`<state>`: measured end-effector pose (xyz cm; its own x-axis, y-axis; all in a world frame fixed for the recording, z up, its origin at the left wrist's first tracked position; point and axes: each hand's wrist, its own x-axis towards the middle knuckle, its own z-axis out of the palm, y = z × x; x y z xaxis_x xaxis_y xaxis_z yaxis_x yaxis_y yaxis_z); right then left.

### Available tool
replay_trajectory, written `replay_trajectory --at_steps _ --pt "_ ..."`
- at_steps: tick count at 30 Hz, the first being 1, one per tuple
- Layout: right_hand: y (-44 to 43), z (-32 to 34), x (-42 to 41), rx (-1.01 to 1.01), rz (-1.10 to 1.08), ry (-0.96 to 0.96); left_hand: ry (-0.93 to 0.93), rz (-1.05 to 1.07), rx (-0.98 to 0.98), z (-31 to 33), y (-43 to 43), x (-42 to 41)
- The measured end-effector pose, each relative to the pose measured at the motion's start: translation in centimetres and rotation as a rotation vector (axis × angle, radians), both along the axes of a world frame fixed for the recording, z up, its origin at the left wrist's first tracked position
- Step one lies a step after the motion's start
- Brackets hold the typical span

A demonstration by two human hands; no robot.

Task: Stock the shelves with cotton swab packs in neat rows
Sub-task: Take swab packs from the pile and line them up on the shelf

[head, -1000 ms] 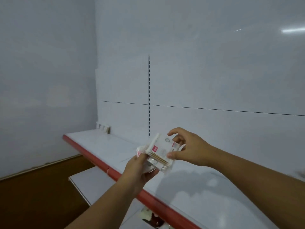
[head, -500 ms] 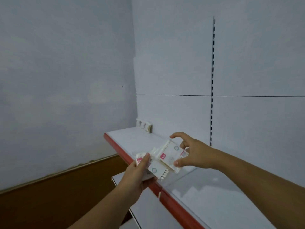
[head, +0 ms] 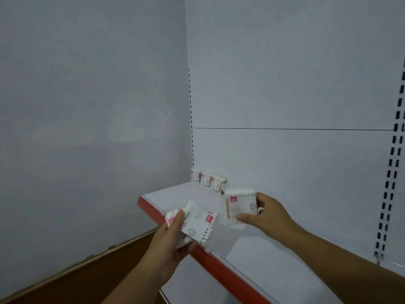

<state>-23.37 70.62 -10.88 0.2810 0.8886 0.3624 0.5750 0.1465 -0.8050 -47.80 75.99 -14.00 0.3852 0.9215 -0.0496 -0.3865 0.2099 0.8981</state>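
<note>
In the head view, three standing packs (head: 209, 181) make a short row at the back corner of the shelf (head: 274, 270), so I judge the work as only begun. The right hand (head: 267, 213) pinches a single pack (head: 241, 205) just beside this row. The left hand (head: 173, 238) grips a stack of packs (head: 197, 224) over the red edge (head: 219, 264). Much bare shelf lies to the right.

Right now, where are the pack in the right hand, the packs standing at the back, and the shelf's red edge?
Single cotton swab pack (head: 241, 205): head view, its front face.
Row of standing packs (head: 206, 180): head view, middle pack's front.
Red shelf edge (head: 219, 265): head view, its middle stretch.
</note>
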Motion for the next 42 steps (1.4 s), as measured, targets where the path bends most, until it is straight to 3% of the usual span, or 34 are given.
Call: replay_trajectory --at_steps 3,9,12,19,25,30,35,39,42 --pt "3.7 -0.8 -0.5 0.015 -0.150 0.120 -0.060 -0.053 -0.064 0.2 5.8 -1.7" --pt "9.2 -4.0 0.7 -0.167 -0.339 0.222 -0.037 -0.179 -0.101 0.8 14.0 -1.7" --pt "12.4 -5.3 1.3 -0.228 -0.420 0.166 -0.027 -0.211 -0.106 0.6 17.3 -0.7" --pt "20.6 -6.3 4.2 -0.163 -0.529 -0.044 0.053 -0.228 -0.175 0.0 23.9 1.6" --pt "24.2 -6.7 5.3 -0.184 -0.587 -0.222 0.094 -0.314 -0.088 0.4 28.5 4.6" --pt "23.4 -6.4 5.3 -0.109 -0.557 -0.174 0.096 -0.377 -0.248 -0.4 28.5 9.5" --pt "22.7 -4.6 4.7 -0.019 -0.739 -0.198 0.012 -0.482 -0.296 -1.0 29.6 12.2" --pt "22.4 -3.0 2.6 -0.094 -0.562 -0.114 -0.020 -0.578 -0.231 -1.9 30.3 12.1" --pt "22.5 -3.5 0.9 -0.184 -0.425 -0.182 -0.064 -0.616 -0.176 -2.7 30.6 11.9"
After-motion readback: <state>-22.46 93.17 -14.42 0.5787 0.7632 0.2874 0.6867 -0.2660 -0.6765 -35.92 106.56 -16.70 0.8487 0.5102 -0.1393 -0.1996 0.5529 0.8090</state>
